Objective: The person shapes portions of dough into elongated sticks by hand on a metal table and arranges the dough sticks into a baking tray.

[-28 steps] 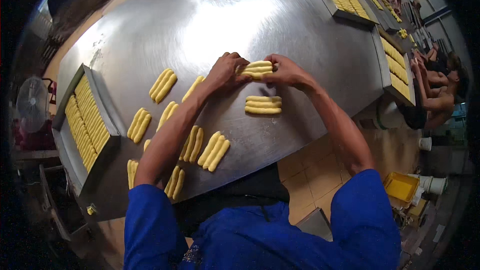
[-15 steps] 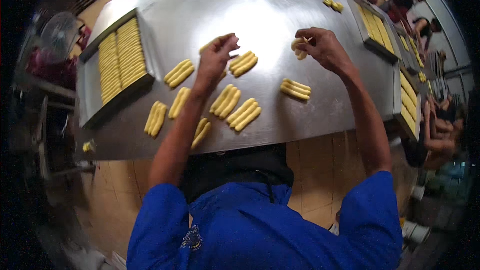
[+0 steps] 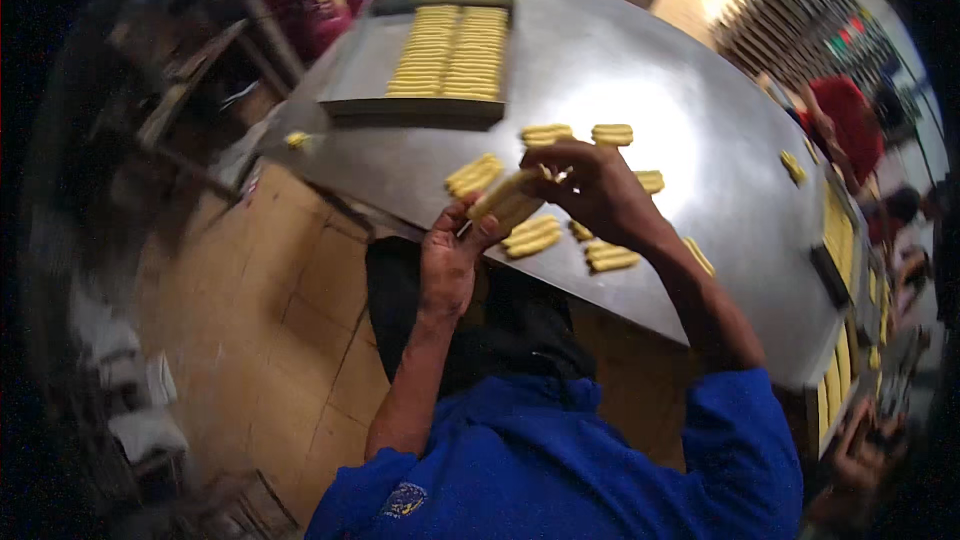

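Note:
My left hand (image 3: 449, 262) and my right hand (image 3: 598, 188) meet at the near edge of the metal table. Between them they hold a set of yellow dough sticks (image 3: 508, 198), tilted and lifted off the surface. The left fingers pinch its lower end; the right fingers curl over its upper end and partly hide it. Loose sets of dough sticks lie close by: one just beyond the held set (image 3: 474, 175), one below my right hand (image 3: 532, 237), and several more around that hand, some partly covered by it.
A metal tray (image 3: 350, 68) with two rows of dough sticks (image 3: 422, 52) stands at the far left of the steel table (image 3: 690, 90). More filled trays (image 3: 838, 230) line the right side, near a person in red (image 3: 846, 125). A yellow dough scrap (image 3: 297, 139) sits at the left corner.
My view has swung to the left, toward the tray. The hands, apart over the table before, have come together at the near edge on one set of dough sticks.

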Demonstrator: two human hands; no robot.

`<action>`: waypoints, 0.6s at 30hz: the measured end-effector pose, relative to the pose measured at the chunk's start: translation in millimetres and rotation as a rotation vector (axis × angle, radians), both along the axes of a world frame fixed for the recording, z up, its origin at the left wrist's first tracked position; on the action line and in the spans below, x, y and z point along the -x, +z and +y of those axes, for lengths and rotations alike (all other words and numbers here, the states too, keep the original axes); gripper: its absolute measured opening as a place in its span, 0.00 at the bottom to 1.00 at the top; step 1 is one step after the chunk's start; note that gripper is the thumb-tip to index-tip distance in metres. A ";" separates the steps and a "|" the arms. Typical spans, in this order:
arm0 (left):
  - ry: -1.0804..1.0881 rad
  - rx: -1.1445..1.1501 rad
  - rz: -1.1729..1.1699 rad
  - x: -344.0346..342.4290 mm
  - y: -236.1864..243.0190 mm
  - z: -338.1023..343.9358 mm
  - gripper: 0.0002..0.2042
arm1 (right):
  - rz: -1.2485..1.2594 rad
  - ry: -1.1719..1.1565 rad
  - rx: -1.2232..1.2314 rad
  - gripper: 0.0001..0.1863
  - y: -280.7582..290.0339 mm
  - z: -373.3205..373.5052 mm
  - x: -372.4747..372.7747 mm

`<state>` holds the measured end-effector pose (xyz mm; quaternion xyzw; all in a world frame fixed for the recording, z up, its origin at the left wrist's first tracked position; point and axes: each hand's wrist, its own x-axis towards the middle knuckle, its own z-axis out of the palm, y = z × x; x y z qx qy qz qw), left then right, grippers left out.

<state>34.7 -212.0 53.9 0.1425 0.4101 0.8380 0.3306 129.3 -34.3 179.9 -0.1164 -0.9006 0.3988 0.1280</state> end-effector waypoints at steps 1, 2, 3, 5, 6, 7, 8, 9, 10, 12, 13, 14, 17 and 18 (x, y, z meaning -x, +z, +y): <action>0.060 0.032 0.063 3.7 0.6 -15.8 0.16 | -0.011 0.016 0.009 0.14 -2.5 -12.0 9.2; 0.102 0.039 0.078 12.2 2.3 -30.1 0.16 | 0.018 0.085 0.030 0.15 -3.2 -20.1 21.8; 0.137 0.034 0.059 19.6 3.9 -47.0 0.17 | 0.002 0.110 0.177 0.14 -5.8 -33.2 32.1; 0.183 0.032 0.048 36.0 9.5 -73.9 0.18 | -0.026 0.135 0.239 0.11 0.1 -52.4 54.2; 0.201 0.031 0.071 43.4 15.9 -85.8 0.18 | -0.023 0.149 0.244 0.11 -2.5 -59.7 63.7; 0.214 0.028 0.094 52.2 19.8 -96.5 0.18 | 0.007 0.177 0.236 0.10 -7.9 -65.4 73.5; 0.193 0.075 0.099 64.4 11.6 -107.5 0.18 | 0.038 0.200 0.226 0.10 -12.6 -70.5 83.0; 0.197 0.074 0.092 76.0 12.5 -114.0 0.18 | 0.036 0.208 0.247 0.11 -17.4 -71.9 93.5; 0.149 0.171 0.097 88.2 15.1 -118.9 0.19 | -0.032 0.201 0.340 0.11 -20.9 -71.6 102.2; 0.096 0.228 0.087 109.4 16.6 -118.9 0.20 | -0.106 0.160 0.533 0.11 -22.2 -73.4 117.4; 0.098 0.231 0.073 120.4 19.2 -118.0 0.20 | -0.120 0.159 0.536 0.11 -25.9 -71.4 125.4; 0.052 0.292 0.105 131.3 23.5 -117.7 0.20 | -0.124 0.167 0.511 0.10 -32.4 -67.2 134.0; -0.038 0.349 0.110 167.4 24.9 -107.5 0.20 | -0.193 0.187 0.518 0.10 -47.8 -50.3 160.1; -0.067 0.336 0.097 175.1 24.8 -106.2 0.20 | -0.223 0.148 0.623 0.10 -53.0 -48.1 167.0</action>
